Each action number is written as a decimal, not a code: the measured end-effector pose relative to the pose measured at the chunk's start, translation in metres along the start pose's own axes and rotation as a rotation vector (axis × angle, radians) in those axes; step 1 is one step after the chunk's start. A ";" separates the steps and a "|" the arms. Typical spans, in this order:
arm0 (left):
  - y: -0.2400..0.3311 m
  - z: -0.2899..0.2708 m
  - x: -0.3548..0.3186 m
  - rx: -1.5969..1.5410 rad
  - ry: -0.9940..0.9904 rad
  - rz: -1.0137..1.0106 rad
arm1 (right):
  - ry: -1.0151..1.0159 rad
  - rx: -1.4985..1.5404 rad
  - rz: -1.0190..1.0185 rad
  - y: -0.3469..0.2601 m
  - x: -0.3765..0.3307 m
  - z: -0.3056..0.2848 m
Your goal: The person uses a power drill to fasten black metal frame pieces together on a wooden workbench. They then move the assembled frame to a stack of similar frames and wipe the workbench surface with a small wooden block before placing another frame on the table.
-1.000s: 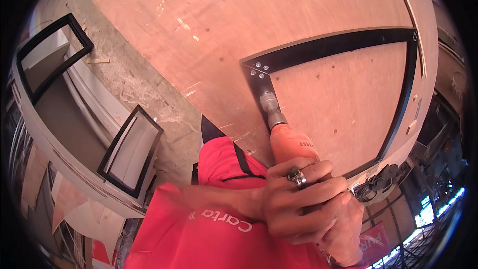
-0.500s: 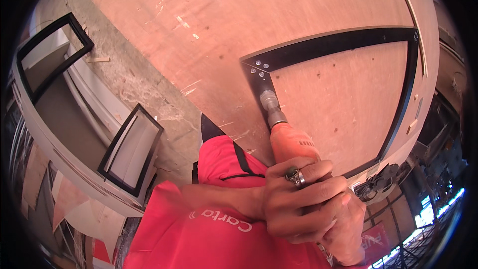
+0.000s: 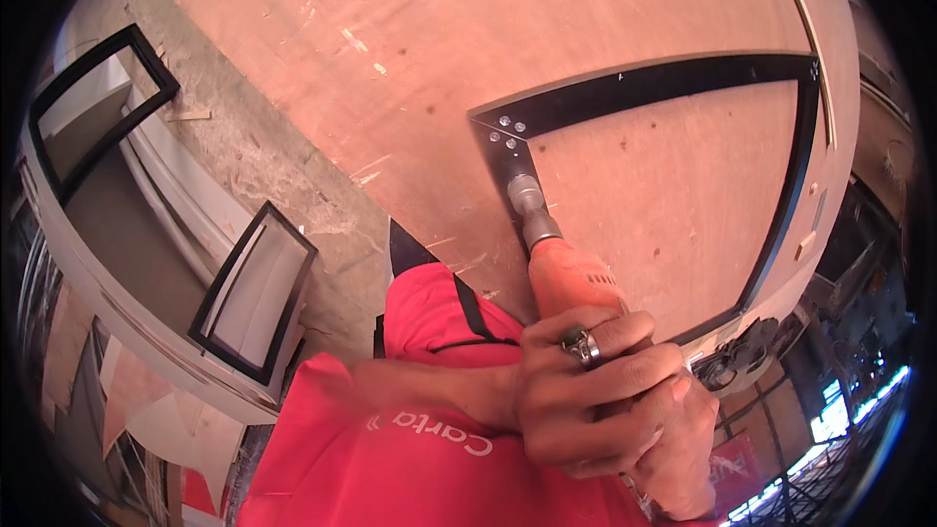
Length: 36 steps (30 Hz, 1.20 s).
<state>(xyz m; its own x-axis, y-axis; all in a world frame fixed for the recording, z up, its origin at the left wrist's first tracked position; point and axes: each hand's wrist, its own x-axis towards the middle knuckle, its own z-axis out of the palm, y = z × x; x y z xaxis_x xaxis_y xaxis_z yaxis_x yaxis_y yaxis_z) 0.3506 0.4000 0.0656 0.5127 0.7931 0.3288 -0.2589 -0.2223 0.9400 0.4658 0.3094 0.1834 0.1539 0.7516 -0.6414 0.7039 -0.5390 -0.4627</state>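
Observation:
An orange power drill point(image 3: 576, 273) points away from me, its metal chuck end point(image 3: 532, 207) over the left bar of a black frame point(image 3: 664, 85). The tip's contact with the bar is hard to make out. My left hand point(image 3: 586, 390), with a ring on one finger, is wrapped over the drill's rear body. Behind and below it, my right hand point(image 3: 683, 449) is closed round the drill's back end, partly covered by the left. Several shiny round metal spots point(image 3: 508, 132) sit at the frame's mitred corner, just beyond the chuck.
The frame lies on a large plywood board point(image 3: 371, 49). To the left, two smaller black frames point(image 3: 107, 117) point(image 3: 259, 293) rest on a pale, trough-like piece point(image 3: 146, 234) beside rough concrete floor point(image 3: 244, 117). Dark clutter point(image 3: 752, 351) lies at the board's right edge.
Hardly anything differs. The drill and both hands hold their place over the frame, and the view has shifted very slightly. A small pale speck now shows on the frame's far bar.

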 end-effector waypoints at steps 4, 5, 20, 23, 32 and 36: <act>0.001 0.000 0.000 -0.024 -0.002 -0.011 | 0.016 0.021 -0.009 0.000 0.001 -0.004; 0.001 0.000 -0.001 -0.016 0.002 -0.001 | 0.020 0.024 -0.003 -0.001 0.001 -0.004; 0.000 0.001 -0.001 -0.020 -0.006 0.004 | 0.040 0.073 0.053 -0.001 0.001 -0.001; 0.000 -0.002 -0.001 -0.006 -0.015 0.003 | 0.035 0.041 0.006 -0.001 0.002 -0.003; 0.001 0.001 -0.003 0.006 0.022 -0.003 | 0.035 0.007 -0.017 0.002 0.001 -0.002; -0.001 0.002 -0.003 0.010 0.028 0.000 | 0.005 0.000 0.001 0.001 0.004 -0.007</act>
<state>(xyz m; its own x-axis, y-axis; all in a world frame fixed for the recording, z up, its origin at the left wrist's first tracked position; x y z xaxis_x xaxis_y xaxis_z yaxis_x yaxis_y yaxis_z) 0.3511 0.3968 0.0640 0.4893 0.8089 0.3259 -0.2504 -0.2276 0.9410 0.4715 0.3146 0.1846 0.1586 0.7528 -0.6388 0.7037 -0.5400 -0.4616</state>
